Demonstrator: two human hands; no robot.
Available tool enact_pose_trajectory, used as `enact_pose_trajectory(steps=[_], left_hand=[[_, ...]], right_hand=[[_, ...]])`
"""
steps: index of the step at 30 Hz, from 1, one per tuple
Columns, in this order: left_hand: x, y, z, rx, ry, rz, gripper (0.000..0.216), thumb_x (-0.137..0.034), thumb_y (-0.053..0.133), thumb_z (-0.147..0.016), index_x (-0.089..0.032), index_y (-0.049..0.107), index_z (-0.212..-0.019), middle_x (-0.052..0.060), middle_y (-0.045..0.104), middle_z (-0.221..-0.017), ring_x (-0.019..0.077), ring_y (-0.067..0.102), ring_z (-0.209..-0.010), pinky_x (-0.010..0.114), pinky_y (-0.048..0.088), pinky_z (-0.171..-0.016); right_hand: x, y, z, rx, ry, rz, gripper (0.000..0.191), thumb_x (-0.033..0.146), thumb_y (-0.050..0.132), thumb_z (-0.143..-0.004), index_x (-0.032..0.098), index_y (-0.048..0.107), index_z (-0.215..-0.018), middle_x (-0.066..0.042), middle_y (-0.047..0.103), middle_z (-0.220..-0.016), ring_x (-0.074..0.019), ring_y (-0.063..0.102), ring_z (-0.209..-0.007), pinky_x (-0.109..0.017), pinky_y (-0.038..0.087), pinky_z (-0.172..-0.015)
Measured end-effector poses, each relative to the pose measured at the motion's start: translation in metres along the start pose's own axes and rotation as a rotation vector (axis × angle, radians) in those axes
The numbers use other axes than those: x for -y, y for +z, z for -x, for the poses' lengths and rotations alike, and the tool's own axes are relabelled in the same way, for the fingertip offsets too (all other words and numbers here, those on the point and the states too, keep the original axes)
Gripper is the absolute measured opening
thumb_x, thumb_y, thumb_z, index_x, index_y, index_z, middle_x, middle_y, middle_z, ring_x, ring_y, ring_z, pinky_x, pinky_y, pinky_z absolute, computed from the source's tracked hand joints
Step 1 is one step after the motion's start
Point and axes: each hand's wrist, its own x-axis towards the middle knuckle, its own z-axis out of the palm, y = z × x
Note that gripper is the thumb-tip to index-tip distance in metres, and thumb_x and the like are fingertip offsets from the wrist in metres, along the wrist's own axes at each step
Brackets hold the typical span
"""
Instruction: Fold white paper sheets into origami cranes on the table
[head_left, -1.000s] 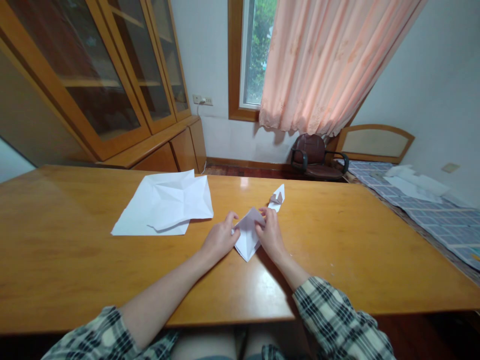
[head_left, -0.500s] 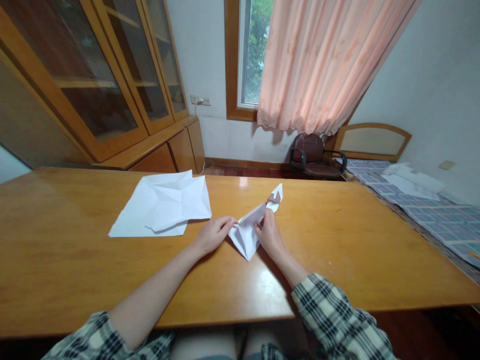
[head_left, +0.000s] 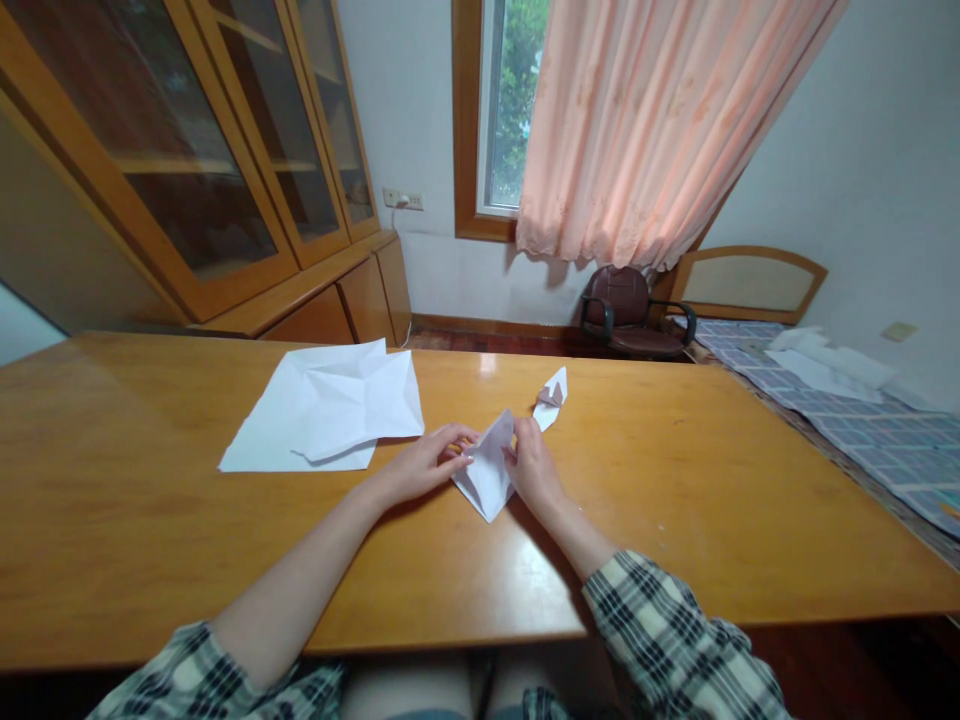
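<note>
Folded paper (head_left: 486, 485) is lying on the near half of the wooden table (head_left: 675, 540), roughly in front of the person, one corner pointing toward the near edge and another standing up between the two hands. Right hand (head_left: 529, 458) is pinching the right side of the folded paper, thumb on the inner face and fingers curling behind the edge. Left hand (head_left: 435, 462) is reaching across from the left, its fingertips touching the left corner; the fingers are partly overlapping there, so I cannot tell whether they are pinching the paper or only resting against it. Creases are showing on the white faces, and the left flap is standing slightly open. A small folded piece (head_left: 552, 398), white with a brownish patch, is lying just beyond the right hand, apart from the folded paper. To the left, a creased sheet (head_left: 364, 405) is lying partly over a flat sheet (head_left: 259, 435), both well apart from the right hand. Plaid sleeves (head_left: 656, 610) are covering the upper arms. Behind the table, a dark armchair (head_left: 619, 298) is standing below the pink curtain (head_left: 630, 130), which is covering part of the window (head_left: 513, 110).
</note>
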Motion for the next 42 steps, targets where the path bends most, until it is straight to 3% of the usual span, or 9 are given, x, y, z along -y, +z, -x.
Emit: enact_pose_trajectory(steps=[6,12,17,24,29,32,34,37,42], left_hand=[[0.007,0.005,-0.002,-0.045,-0.076,0.127,0.028,-0.037,0.053,-0.085,-0.021,0.054,-0.107,0.007,0.060,-0.107,0.0204,0.058,-0.101,0.036,0.049,-0.089],[0.012,0.005,-0.002,-0.076,-0.088,0.100,0.026,-0.032,0.055,-0.081,-0.021,0.052,-0.104,0.006,0.060,-0.104,0.0184,0.059,-0.091,0.029,0.052,-0.074],[0.010,0.001,-0.002,-0.025,-0.030,-0.126,0.039,-0.013,0.047,-0.077,-0.021,0.055,-0.114,0.006,0.060,-0.109,0.0166,0.059,-0.086,0.030,0.049,-0.080],[0.011,-0.004,0.002,0.107,0.098,-0.367,0.041,-0.006,0.042,-0.076,-0.024,0.067,-0.103,0.006,0.058,-0.111,0.0204,0.053,-0.106,0.032,0.040,-0.096],[0.008,0.004,0.002,0.023,-0.008,-0.472,0.020,-0.029,0.048,-0.086,-0.019,0.065,-0.091,0.007,0.059,-0.102,0.0233,0.053,-0.100,0.035,0.041,-0.089],[0.008,0.014,0.001,-0.045,-0.107,-0.532,0.047,-0.054,0.061,-0.074,-0.018,0.059,-0.103,0.008,0.059,-0.100,0.0263,0.053,-0.096,0.037,0.042,-0.084],[0.010,0.021,0.001,-0.051,-0.142,-0.566,0.058,-0.058,0.066,-0.068,-0.018,0.057,-0.110,0.009,0.058,-0.104,0.0280,0.052,-0.100,0.038,0.041,-0.086],[0.011,0.026,0.001,-0.032,-0.194,-0.568,0.061,-0.054,0.068,-0.067,-0.017,0.056,-0.114,0.011,0.058,-0.107,0.0292,0.052,-0.103,0.038,0.040,-0.089],[0.007,0.029,0.001,-0.011,-0.268,-0.508,0.049,-0.044,0.071,-0.067,-0.016,0.057,-0.105,0.011,0.058,-0.103,0.0292,0.053,-0.101,0.038,0.041,-0.087]], right_hand=[[0.002,-0.001,0.000,-0.002,0.008,-0.016,0.048,0.001,0.044,-0.073,0.023,0.046,-0.115,-0.007,0.047,-0.100,-0.0225,0.048,-0.101,-0.041,0.044,-0.092],[0.003,-0.004,-0.001,-0.013,0.026,-0.040,0.046,0.001,0.046,-0.071,0.023,0.050,-0.112,-0.008,0.048,-0.103,-0.0223,0.049,-0.099,-0.040,0.045,-0.088],[-0.001,-0.024,-0.001,0.167,0.026,-0.117,0.042,-0.003,0.045,-0.065,0.021,0.061,-0.096,-0.005,0.052,-0.096,-0.0190,0.054,-0.088,-0.034,0.048,-0.078],[-0.006,-0.047,-0.001,0.448,-0.006,-0.161,0.049,-0.007,0.046,-0.063,0.021,0.071,-0.094,-0.006,0.062,-0.100,-0.0183,0.058,-0.095,-0.035,0.045,-0.090],[0.000,-0.056,0.000,0.592,-0.043,-0.041,0.044,0.001,0.053,-0.069,0.022,0.070,-0.104,-0.009,0.060,-0.118,-0.0226,0.054,-0.109,-0.042,0.039,-0.099],[0.004,-0.064,0.000,0.696,-0.028,-0.010,0.047,0.011,0.062,-0.070,0.022,0.065,-0.115,-0.010,0.053,-0.130,-0.0261,0.048,-0.118,-0.045,0.035,-0.103],[0.005,-0.067,0.000,0.745,-0.002,-0.029,0.047,0.017,0.065,-0.071,0.021,0.064,-0.118,-0.011,0.050,-0.135,-0.0270,0.046,-0.121,-0.046,0.034,-0.104],[0.004,-0.066,0.000,0.704,0.040,-0.115,0.036,0.023,0.063,-0.078,0.020,0.066,-0.113,-0.012,0.052,-0.132,-0.0250,0.050,-0.117,-0.042,0.037,-0.102],[-0.005,-0.054,0.000,0.433,0.213,-0.091,0.036,0.023,0.059,-0.081,0.017,0.062,-0.117,-0.010,0.064,-0.104,-0.0198,0.058,-0.088,-0.037,0.046,-0.084]])
